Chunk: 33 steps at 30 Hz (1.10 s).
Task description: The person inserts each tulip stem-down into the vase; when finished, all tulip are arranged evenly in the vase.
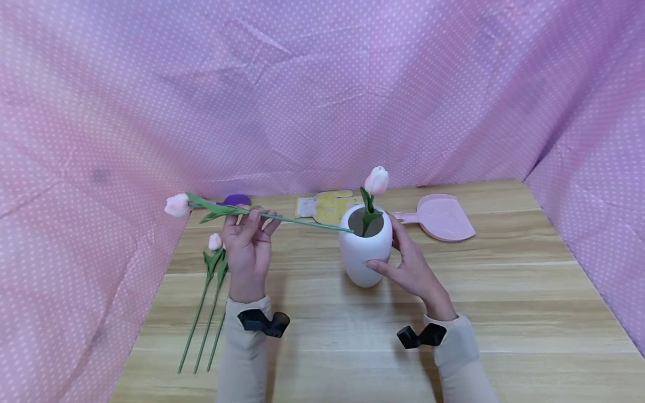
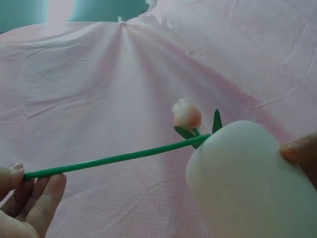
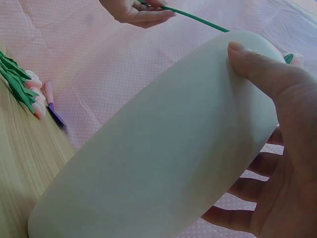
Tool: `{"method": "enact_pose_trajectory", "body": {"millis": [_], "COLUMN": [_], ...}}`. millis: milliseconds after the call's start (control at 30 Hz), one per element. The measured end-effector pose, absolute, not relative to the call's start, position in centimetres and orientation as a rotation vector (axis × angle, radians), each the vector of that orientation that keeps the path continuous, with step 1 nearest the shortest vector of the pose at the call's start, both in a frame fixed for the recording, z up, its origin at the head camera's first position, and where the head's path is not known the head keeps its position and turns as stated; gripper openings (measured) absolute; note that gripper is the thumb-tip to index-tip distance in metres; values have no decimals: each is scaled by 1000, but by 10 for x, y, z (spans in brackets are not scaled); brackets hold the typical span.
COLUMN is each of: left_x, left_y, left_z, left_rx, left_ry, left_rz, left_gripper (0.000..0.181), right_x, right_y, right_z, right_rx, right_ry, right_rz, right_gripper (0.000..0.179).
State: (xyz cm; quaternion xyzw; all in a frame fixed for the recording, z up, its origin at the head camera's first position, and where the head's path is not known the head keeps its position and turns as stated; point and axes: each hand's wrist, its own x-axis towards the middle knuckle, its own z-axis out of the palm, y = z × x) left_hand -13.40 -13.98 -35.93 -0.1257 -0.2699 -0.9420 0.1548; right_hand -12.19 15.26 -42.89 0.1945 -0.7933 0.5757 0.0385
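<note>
My left hand [image 1: 249,249] pinches the green stem of a pink artificial tulip [image 1: 177,205] between thumb and fingers. The flower lies nearly level, its bloom to the left and its stem end at the near left rim of the white vase [image 1: 365,260]. In the left wrist view the stem [image 2: 119,158] runs from the fingertips to the vase mouth. A second tulip [image 1: 377,181] stands upright in the vase. My right hand [image 1: 415,268] grips the vase from the right, thumb in front and fingers behind, as the right wrist view also shows.
Several tulips [image 1: 201,308] lie on the wooden table [image 1: 322,336] left of my left forearm. At the back are a yellow glove [image 1: 332,207], a purple object [image 1: 237,199] and a pink dustpan [image 1: 445,217]. A dotted pink cloth [image 1: 302,101] hangs behind.
</note>
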Motion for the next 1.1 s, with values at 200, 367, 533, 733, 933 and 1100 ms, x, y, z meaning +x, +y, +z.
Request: {"method": "enact_pose_trajectory", "body": {"millis": [200, 367, 533, 733, 933, 1100], "left_x": [-137, -137, -137, -136, -133, -131], "left_y": [-128, -118, -110, -101, -85, -74], "left_z": [-355, -351, -349, -345, -344, -346], "left_rx": [-337, -358, -420, -528, -543, -555], "left_ry": [-849, -941, -1019, -1113, -1307, -1438], "left_rz": [-2656, -2611, -2548, -2478, -2379, -2297], "left_gripper": [16, 20, 24, 23, 28, 26], "right_x": [-122, -122, -122, -123, -122, -121], "right_y": [153, 153, 153, 153, 152, 152], "right_z": [-430, -430, -429, -429, -428, -427], "right_rx": [599, 600, 597, 602, 595, 591], "right_ry": [-2436, -2435, -2440, -2437, -2441, -2440], "right_rz": [1769, 1772, 1767, 1763, 1765, 1772], "right_gripper": [97, 97, 97, 97, 97, 97]}}
